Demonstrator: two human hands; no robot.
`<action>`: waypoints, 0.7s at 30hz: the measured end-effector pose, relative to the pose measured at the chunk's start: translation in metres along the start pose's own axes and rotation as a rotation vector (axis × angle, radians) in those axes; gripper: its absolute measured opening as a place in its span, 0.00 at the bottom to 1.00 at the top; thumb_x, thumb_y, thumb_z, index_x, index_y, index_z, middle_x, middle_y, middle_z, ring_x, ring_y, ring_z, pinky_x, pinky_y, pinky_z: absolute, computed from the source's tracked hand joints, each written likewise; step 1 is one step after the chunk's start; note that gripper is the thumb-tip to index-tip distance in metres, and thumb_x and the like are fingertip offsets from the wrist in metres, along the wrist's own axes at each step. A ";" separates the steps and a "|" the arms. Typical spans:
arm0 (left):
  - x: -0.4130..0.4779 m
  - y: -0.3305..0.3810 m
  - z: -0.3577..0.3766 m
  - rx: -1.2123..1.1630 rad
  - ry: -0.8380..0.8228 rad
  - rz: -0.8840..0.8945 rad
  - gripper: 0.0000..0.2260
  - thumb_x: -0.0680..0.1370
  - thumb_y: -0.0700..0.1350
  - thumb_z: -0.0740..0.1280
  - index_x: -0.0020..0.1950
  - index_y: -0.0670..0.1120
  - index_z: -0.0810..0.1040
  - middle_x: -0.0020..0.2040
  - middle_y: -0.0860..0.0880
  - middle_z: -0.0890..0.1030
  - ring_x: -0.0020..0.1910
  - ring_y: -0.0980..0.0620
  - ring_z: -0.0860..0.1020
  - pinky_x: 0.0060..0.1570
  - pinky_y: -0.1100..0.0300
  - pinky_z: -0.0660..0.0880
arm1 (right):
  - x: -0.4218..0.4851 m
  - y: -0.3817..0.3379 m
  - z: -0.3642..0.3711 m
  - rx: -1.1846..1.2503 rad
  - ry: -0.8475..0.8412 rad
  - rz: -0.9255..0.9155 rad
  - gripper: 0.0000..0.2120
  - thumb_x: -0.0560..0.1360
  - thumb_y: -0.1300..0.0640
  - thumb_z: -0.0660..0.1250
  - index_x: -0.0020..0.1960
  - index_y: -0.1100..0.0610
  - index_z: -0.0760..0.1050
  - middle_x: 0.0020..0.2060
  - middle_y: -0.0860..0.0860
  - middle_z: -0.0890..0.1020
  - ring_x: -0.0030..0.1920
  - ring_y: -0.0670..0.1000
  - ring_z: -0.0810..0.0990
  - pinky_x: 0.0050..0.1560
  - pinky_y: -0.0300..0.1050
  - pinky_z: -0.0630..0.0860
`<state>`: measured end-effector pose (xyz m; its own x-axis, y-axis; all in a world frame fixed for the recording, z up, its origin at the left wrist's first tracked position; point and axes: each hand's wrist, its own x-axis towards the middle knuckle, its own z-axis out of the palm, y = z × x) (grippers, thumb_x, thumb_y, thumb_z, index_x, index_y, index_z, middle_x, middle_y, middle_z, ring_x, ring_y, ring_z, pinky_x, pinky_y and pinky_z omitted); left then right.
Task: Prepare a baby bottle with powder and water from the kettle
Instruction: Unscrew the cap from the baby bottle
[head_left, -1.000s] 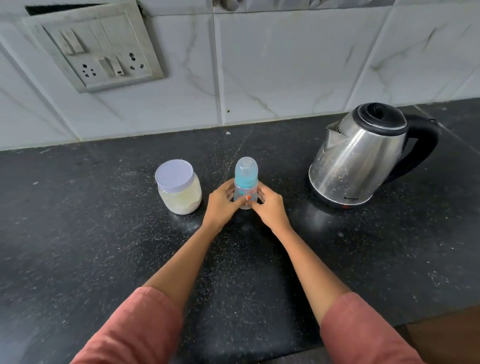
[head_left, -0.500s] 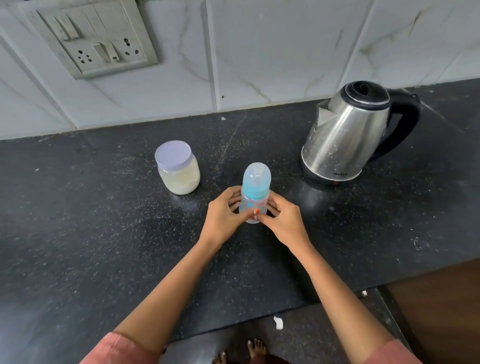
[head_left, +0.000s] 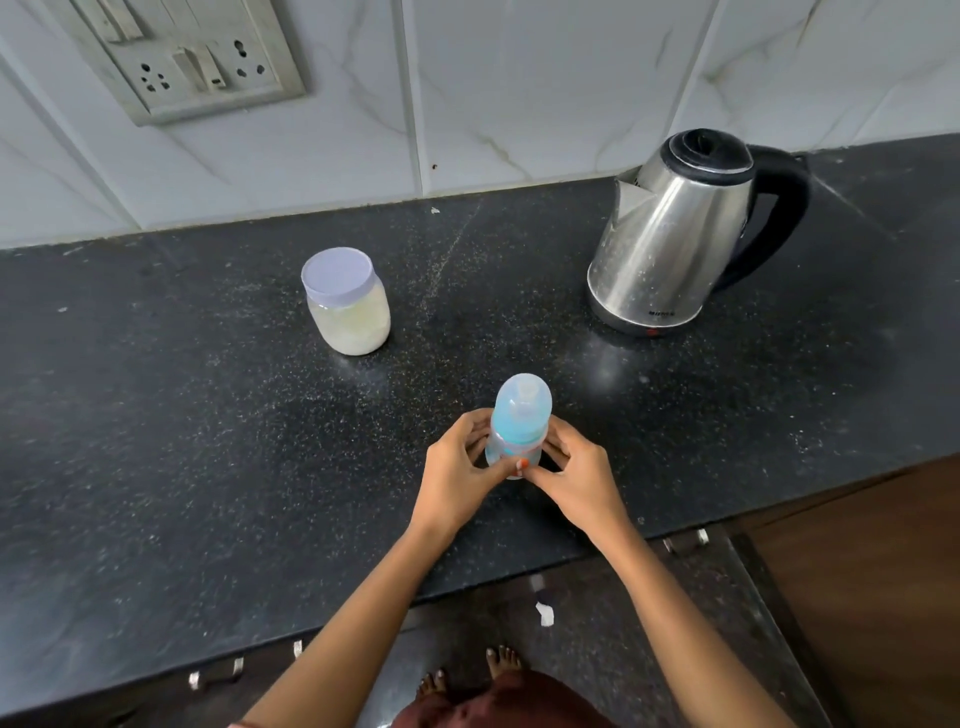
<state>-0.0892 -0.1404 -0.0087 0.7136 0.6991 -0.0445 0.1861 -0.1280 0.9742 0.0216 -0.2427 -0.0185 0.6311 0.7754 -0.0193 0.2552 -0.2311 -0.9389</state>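
Both hands hold the baby bottle near the front edge of the counter. On the left side of the bottle, the left hand has its fingers curled around the lower body and its thumb pressed on the front. From the other side the right hand does the same, and the two thumbs almost meet on the front of the bottle. Between them the bottle stands upright, with its clear cap on top and the blue ring under the cap. I cannot tell if its base touches the counter or is a little above it, because the hands cover the bottom part.

Below the hands, past the counter edge, bare toes show on the dark floor, and a small white scrap lies there too.

Further back and to the left of the bottle stands the powder jar, well apart from the hands. It is a clear jar with a pale lid that is closed, and pale powder fills most of it.

Further back on the right is the steel kettle, with the black lid down and the black handle turned to the right. It sits near the wall.

Behind everything is the white tiled wall, and a switch plate with sockets is fixed at the upper left.
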 end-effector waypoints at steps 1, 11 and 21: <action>-0.001 -0.001 0.001 0.002 -0.002 0.003 0.24 0.66 0.38 0.76 0.52 0.59 0.70 0.50 0.64 0.76 0.51 0.73 0.75 0.48 0.77 0.70 | -0.001 0.001 0.000 -0.006 0.000 -0.003 0.27 0.64 0.65 0.75 0.60 0.52 0.72 0.51 0.35 0.74 0.54 0.33 0.72 0.50 0.21 0.68; -0.002 -0.005 0.003 0.018 -0.030 0.026 0.24 0.68 0.40 0.75 0.57 0.55 0.69 0.53 0.63 0.74 0.55 0.64 0.74 0.55 0.75 0.70 | -0.002 0.001 -0.001 -0.094 -0.012 -0.029 0.28 0.65 0.61 0.75 0.62 0.56 0.72 0.54 0.37 0.74 0.58 0.40 0.73 0.53 0.21 0.66; -0.001 -0.005 0.008 0.054 -0.044 0.070 0.27 0.68 0.41 0.75 0.60 0.58 0.66 0.56 0.66 0.71 0.56 0.70 0.71 0.56 0.75 0.66 | 0.003 -0.047 -0.031 -0.128 -0.108 0.077 0.44 0.61 0.61 0.78 0.71 0.52 0.60 0.60 0.46 0.73 0.59 0.45 0.71 0.61 0.39 0.67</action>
<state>-0.0854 -0.1462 -0.0150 0.7548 0.6558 0.0124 0.1703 -0.2142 0.9618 0.0340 -0.2477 0.0363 0.5719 0.8095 -0.1327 0.3048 -0.3599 -0.8818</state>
